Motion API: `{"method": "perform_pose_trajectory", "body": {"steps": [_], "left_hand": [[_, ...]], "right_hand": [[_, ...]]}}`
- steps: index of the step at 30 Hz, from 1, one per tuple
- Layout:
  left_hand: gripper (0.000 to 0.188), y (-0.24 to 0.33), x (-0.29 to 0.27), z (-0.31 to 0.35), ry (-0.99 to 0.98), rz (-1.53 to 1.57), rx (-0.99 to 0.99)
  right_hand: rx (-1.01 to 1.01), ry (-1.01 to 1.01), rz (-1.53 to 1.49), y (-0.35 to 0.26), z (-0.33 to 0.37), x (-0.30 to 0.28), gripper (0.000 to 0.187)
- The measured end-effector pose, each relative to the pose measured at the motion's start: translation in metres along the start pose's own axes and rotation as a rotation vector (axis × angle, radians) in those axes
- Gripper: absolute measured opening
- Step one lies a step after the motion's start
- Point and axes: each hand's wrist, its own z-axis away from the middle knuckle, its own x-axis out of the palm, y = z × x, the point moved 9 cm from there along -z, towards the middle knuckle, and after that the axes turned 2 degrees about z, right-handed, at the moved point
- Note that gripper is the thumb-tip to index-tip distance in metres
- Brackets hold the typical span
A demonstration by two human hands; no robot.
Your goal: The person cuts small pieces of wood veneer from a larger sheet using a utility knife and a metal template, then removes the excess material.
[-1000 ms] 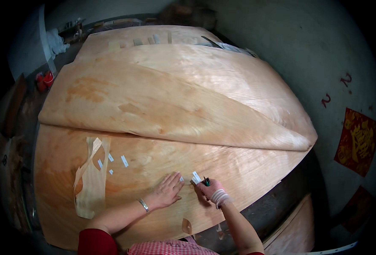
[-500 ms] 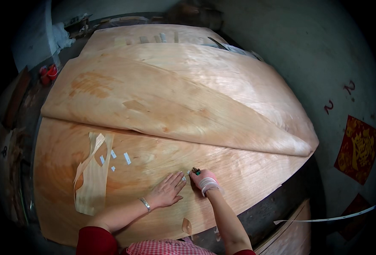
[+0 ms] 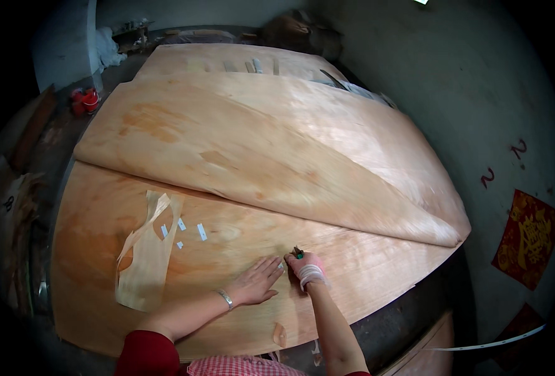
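My left hand (image 3: 257,281) lies flat on the wood veneer sheet (image 3: 227,326), fingers stretched out toward the right. By its fingertips is a small pale bit of tape (image 3: 281,266). Close on its right, my right hand (image 3: 305,269), in a pale pink glove, is closed around a small dark tool with a green part (image 3: 298,252). Its kind is hard to make out, and its lower end is hidden by the hand. Farther left lie several short white tape pieces (image 3: 201,232) and a torn strip of pale veneer (image 3: 146,276).
A folded-over veneer sheet (image 3: 240,156) crosses the stack beyond my hands. A small veneer scrap (image 3: 280,334) lies near the front edge. Several flat strips (image 3: 257,66) rest at the far end. Red buckets (image 3: 89,100) stand at left; a wall (image 3: 415,81) rises at right.
The whole view has shifted, so the sheets appear farther right and the far end lower. My left hand stays flat beside the right, which still grips the small tool.
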Motion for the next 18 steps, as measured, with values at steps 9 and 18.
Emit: {"method": "perform_pose_trajectory", "body": {"steps": [9,18], "left_hand": [[0.050,0.012,-0.023,0.021,0.175,0.111,0.012],[0.039,0.083,-0.106,0.181,0.268,0.838,-0.213]], "right_hand": [[-0.061,0.009,-0.063,-0.006,0.017,-0.007,0.059],[-0.075,0.115,-0.009,-0.004,0.005,0.005,0.053]]}}
